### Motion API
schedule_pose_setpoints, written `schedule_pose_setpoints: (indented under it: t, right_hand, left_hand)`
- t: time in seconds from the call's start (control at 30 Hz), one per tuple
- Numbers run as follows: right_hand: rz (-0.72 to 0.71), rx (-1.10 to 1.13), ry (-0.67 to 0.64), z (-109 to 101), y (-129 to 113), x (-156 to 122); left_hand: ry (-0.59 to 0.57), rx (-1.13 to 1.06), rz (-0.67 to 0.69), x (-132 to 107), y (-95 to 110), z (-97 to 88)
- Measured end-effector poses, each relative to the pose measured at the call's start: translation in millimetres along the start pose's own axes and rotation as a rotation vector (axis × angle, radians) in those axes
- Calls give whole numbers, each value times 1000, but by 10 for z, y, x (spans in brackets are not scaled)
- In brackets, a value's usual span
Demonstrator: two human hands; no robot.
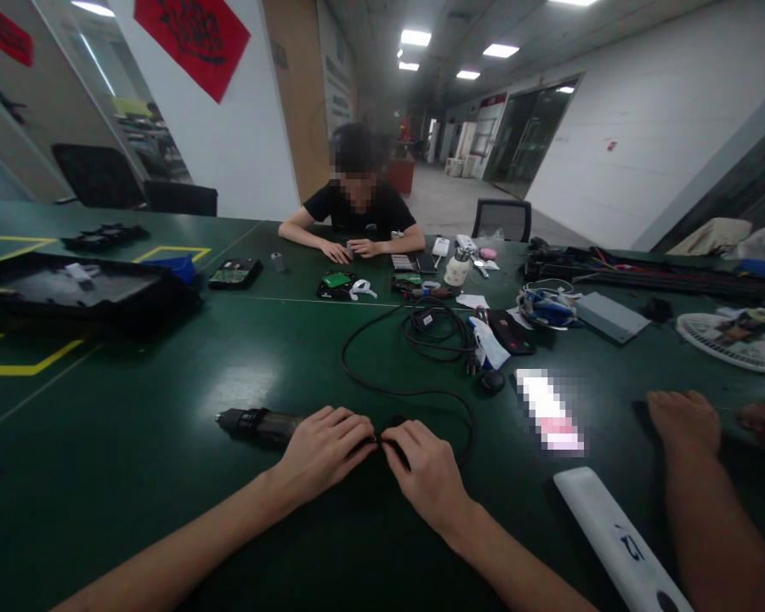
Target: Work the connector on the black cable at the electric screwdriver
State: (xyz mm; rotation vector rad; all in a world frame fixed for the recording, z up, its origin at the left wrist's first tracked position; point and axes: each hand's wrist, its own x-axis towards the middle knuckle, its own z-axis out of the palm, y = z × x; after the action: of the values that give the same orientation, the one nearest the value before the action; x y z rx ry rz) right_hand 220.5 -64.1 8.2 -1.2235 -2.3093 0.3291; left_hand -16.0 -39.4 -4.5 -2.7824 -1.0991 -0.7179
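Observation:
My left hand (329,444) and my right hand (426,473) meet low in the middle of the view, fingertips pinched close together. Whatever lies between them is small and dark, mostly covered by the fingers, and I cannot make it out. Just behind my left hand, a dark electric screwdriver (255,423) lies on its side, its tip to the left and its rear end hidden by the hand. A black cable (400,392) curves over the table and comes round behind my right hand, where a dark piece partly shows; whether the two connect is not visible.
Across the green table (166,527) another person (363,212) handles a small part. At right are another person's forearm (694,476), a white elongated device (612,527), a lit screen (548,410) and a mouse (491,381). A black tray-like housing (121,310) stands at left.

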Motion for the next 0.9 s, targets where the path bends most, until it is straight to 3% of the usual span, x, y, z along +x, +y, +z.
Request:
schedule_pose_setpoints:
  t: [0.13,0.33,0.5,0.67,0.9]
  right_hand:
    - [9,26,-3,-3,5,14]
    - [35,62,10,8,16,27]
    - [48,113,10,-5,27,51]
    - [58,149,0,-16,33,56]
    - [80,191,-16,-27,29,50]
  left_hand:
    - [1,-24,74,-10,1,-19]
    - [19,-8,-29,1,23,-14]
    - [2,-28,67,-7,4,-34]
    - [7,-8,-12,-8,22,-7]
    - [1,-48,37,-9,21,-32]
